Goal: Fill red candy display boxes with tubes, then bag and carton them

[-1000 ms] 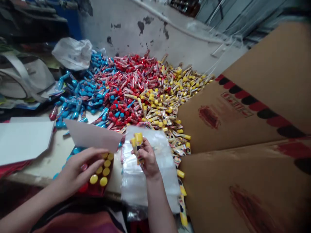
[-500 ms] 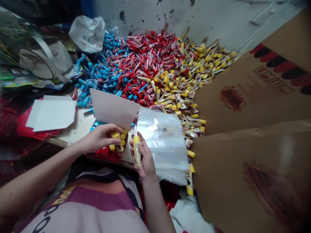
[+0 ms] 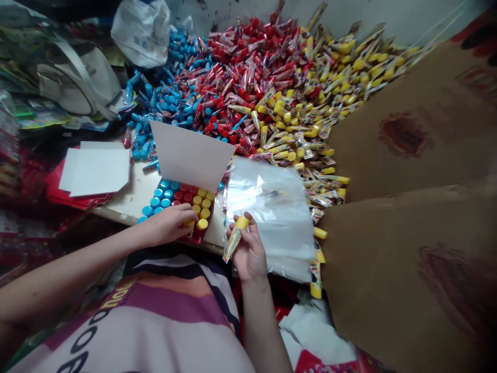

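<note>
My left hand [image 3: 174, 224] is over the front of an open box [image 3: 199, 234], its fingers closed on a yellow-capped tube [image 3: 190, 224] that they mostly cover. Inside the box, tubes stand cap up in rows: blue caps [image 3: 164, 184] at the left, red caps [image 3: 188, 198] in the middle, yellow caps [image 3: 205, 213] at the right. The white lid [image 3: 192, 158] stands raised at the back. Beside the box, my right hand [image 3: 250, 254] holds another yellow-capped tube [image 3: 235, 238], tilted with its cap up, above clear plastic bags [image 3: 274, 207].
Behind the box lies a big heap of blue tubes [image 3: 171, 103], red tubes [image 3: 244, 72] and yellow tubes [image 3: 287, 119]. Flattened white-and-red cartons [image 3: 97, 171] lie at the left, near a white handbag [image 3: 70, 85]. Large brown cardboard boxes [image 3: 388, 228] stand on the right.
My left hand has lowered its yellow-capped tube into the front of the box. In my right hand the other tube has tilted, cap to the right. The view has shifted, with the scene higher.
</note>
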`<state>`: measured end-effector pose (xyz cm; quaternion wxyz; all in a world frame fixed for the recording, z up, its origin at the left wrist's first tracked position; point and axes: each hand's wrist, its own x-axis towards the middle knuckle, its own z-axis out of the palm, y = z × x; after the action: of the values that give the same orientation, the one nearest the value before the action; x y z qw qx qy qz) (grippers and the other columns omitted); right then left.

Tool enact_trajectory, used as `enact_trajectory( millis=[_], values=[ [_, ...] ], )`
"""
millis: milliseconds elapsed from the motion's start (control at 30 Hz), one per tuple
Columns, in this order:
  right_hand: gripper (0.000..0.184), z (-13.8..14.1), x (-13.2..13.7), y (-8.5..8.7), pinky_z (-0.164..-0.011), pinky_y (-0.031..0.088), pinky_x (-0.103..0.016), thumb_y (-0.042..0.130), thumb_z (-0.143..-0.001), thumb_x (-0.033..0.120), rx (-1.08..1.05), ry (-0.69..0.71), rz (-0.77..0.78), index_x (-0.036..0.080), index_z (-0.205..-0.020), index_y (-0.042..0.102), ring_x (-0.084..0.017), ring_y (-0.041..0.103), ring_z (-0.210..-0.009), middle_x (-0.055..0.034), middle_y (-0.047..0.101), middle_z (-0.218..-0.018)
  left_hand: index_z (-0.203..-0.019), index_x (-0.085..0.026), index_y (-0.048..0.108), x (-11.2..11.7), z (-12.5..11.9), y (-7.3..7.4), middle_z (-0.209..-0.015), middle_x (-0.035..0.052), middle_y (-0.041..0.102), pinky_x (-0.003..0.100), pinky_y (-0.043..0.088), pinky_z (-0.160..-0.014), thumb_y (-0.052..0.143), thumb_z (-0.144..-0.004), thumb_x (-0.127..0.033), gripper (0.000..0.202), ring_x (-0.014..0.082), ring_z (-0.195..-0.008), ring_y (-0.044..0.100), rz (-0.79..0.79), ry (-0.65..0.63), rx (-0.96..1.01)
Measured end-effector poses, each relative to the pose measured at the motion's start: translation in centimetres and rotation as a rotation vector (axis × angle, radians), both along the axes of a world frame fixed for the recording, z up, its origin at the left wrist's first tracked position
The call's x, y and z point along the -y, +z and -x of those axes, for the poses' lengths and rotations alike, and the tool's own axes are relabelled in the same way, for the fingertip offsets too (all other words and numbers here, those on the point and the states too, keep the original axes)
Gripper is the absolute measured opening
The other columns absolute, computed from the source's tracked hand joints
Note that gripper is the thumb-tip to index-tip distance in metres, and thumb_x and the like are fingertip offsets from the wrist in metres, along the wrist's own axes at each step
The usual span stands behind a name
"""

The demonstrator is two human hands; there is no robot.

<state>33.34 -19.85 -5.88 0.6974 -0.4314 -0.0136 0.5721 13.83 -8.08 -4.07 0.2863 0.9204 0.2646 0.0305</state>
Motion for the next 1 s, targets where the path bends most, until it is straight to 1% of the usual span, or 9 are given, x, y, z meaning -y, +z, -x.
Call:
enact_trajectory(
  millis=[167, 267, 367, 467, 567, 667, 800, 900, 1000],
  values=[
    [0.042, 0.4, 1.2, -0.7, -0.080, 0.056, -0.031, 0.080, -0.064, 0.022, 0.113, -0.022, 0.027, 0.029, -0.101, 0.062, -0.012, 0.064, -0.085, 0.0037, 0.063, -0.098, -0.096, -0.017, 0.061, 1.3, 0.0, -0.3, -0.093, 0.0058, 0.057, 0.026, 0.044, -0.068, 0.045, -0.091, -0.016, 0.017, 0.0172, -0.081, 0.056, -0.130, -0.094, -0.102],
    [0.042, 0.7, 1.6, -0.9, -0.082, 0.055, -0.032, 0.082, -0.063, 0.026, 0.183, -0.024, 0.017, 0.028, -0.099, 0.061, -0.012, 0.064, -0.084, 0.0037, 0.063, -0.097, -0.094, -0.016, 0.060, 1.6, -0.3, -0.3, -0.091, 0.0059, 0.058, 0.026, 0.043, -0.066, 0.046, -0.091, -0.017, 0.015, 0.0171, -0.080, 0.055, -0.171, -0.082, -0.175],
    [0.040, 1.1, 1.8, -1.0, -0.085, 0.051, -0.031, 0.082, -0.064, 0.030, 0.248, -0.026, 0.027, 0.026, -0.097, 0.060, -0.012, 0.063, -0.085, 0.0025, 0.064, -0.097, -0.092, -0.016, 0.061, 1.4, -0.6, -0.1, -0.090, 0.0052, 0.059, 0.025, 0.043, -0.066, 0.051, -0.088, -0.017, 0.010, 0.0170, -0.081, 0.057, -0.169, -0.101, -0.206],
    [0.037, 1.6, 1.8, -1.1, -0.085, 0.047, -0.026, 0.080, -0.065, 0.031, 0.327, -0.039, 0.012, 0.024, -0.096, 0.059, -0.012, 0.062, -0.090, 0.0006, 0.066, -0.098, -0.094, -0.018, 0.062, 1.3, -0.8, 0.1, -0.093, 0.0046, 0.060, 0.024, 0.043, -0.068, 0.055, -0.085, -0.015, 0.011, 0.0172, -0.084, 0.059, -0.099, -0.197, -0.153],
    [0.037, 2.1, 1.6, -1.3, -0.077, 0.047, -0.022, 0.078, -0.066, 0.031, 0.410, -0.075, 0.023, 0.023, -0.096, 0.060, -0.011, 0.059, -0.085, 0.0014, 0.064, -0.094, -0.094, -0.018, 0.064, 1.2, -0.7, -0.1, -0.093, 0.0044, 0.060, 0.024, 0.043, -0.069, 0.058, -0.085, -0.017, 0.011, 0.0170, -0.085, 0.060, -0.038, -0.220, -0.091],
    [0.040, 2.3, 1.2, -1.6, -0.064, 0.045, -0.019, 0.077, -0.066, 0.035, 0.436, -0.102, 0.097, 0.023, -0.099, 0.059, -0.009, 0.055, -0.071, 0.0042, 0.058, -0.082, -0.095, -0.018, 0.064, 0.7, -0.5, -0.5, -0.094, 0.0042, 0.060, 0.023, 0.043, -0.069, 0.057, -0.085, -0.017, 0.012, 0.0168, -0.085, 0.060, -0.010, -0.193, -0.063],
    [0.043, 2.4, 0.5, -2.0, -0.039, 0.029, -0.014, 0.078, -0.062, 0.043, 0.347, -0.084, 0.206, 0.022, -0.093, 0.056, -0.004, 0.042, -0.049, 0.0082, 0.049, -0.067, -0.093, -0.018, 0.063, -0.3, -0.6, -0.7, -0.091, 0.0035, 0.060, 0.023, 0.041, -0.067, 0.058, -0.084, -0.017, 0.010, 0.0165, -0.082, 0.059, -0.025, -0.184, -0.060],
    [0.046, 2.2, 0.4, -2.2, -0.035, 0.021, -0.013, 0.081, -0.058, 0.045, 0.309, -0.107, 0.248, 0.022, -0.088, 0.054, -0.002, 0.036, -0.042, 0.0102, 0.047, -0.063, -0.092, -0.017, 0.063, -0.9, -0.8, -0.3, -0.091, 0.0035, 0.061, 0.023, 0.041, -0.066, 0.060, -0.083, -0.018, 0.009, 0.0161, -0.080, 0.059, 0.029, -0.186, -0.052],
    [0.046, 2.0, 0.5, -2.4, -0.036, 0.027, -0.012, 0.082, -0.056, 0.046, 0.291, -0.126, 0.266, 0.021, -0.083, 0.054, -0.001, 0.038, -0.042, 0.0106, 0.049, -0.061, -0.093, -0.017, 0.063, -1.1, -0.6, -0.1, -0.091, 0.0035, 0.061, 0.022, 0.041, -0.067, 0.061, -0.084, -0.021, 0.010, 0.0156, -0.080, 0.060, 0.071, -0.160, -0.021]
  ],
)
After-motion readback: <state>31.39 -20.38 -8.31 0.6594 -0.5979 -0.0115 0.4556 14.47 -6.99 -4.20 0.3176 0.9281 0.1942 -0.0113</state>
